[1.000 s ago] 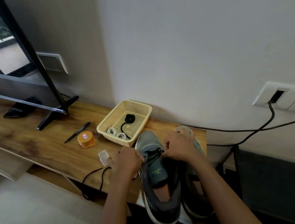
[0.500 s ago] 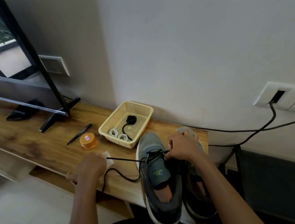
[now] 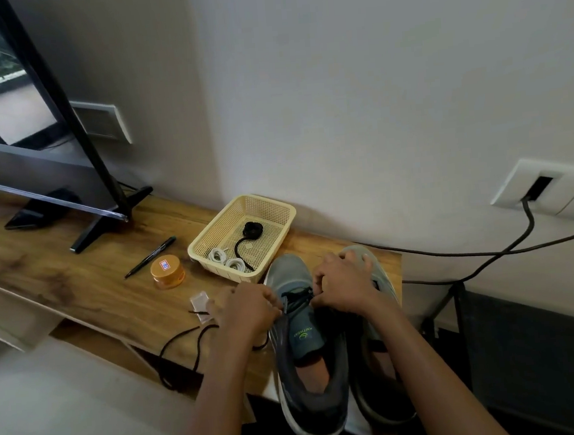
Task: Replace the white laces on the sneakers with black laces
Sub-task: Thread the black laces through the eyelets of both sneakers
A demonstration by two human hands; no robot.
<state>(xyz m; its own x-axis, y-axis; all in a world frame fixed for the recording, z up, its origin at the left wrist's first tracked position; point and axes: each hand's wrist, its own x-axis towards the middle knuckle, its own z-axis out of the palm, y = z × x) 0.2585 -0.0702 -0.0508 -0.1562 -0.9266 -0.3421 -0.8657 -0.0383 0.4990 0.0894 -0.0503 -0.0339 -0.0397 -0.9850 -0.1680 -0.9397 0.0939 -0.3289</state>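
Note:
Two grey sneakers stand side by side on the wooden table's right end, toes toward the wall. The left sneaker (image 3: pixel 305 339) has a black lace (image 3: pixel 182 349) threaded through its front eyelets; the lace's free end trails off the table's front edge. My left hand (image 3: pixel 248 309) pinches the lace at the shoe's left eyelets. My right hand (image 3: pixel 344 285) pinches the lace at the right eyelets and lies partly over the right sneaker (image 3: pixel 379 344). A cream basket (image 3: pixel 278 214) behind the shoes holds two coiled white laces (image 3: pixel 225 258) and a coiled black lace (image 3: pixel 250 232).
An orange round tin (image 3: pixel 168 271), a black pen (image 3: pixel 149 257) and a small clear plastic packet (image 3: pixel 199 301) lie left of the basket. A TV on a black stand (image 3: pixel 104 224) fills the far left. Black cables (image 3: pixel 487 253) run from a wall socket at the right.
My left hand pulled the lace out to the left half a second ago and has now come back to the shoe's eyelets. The right hand stayed at the eyelets.

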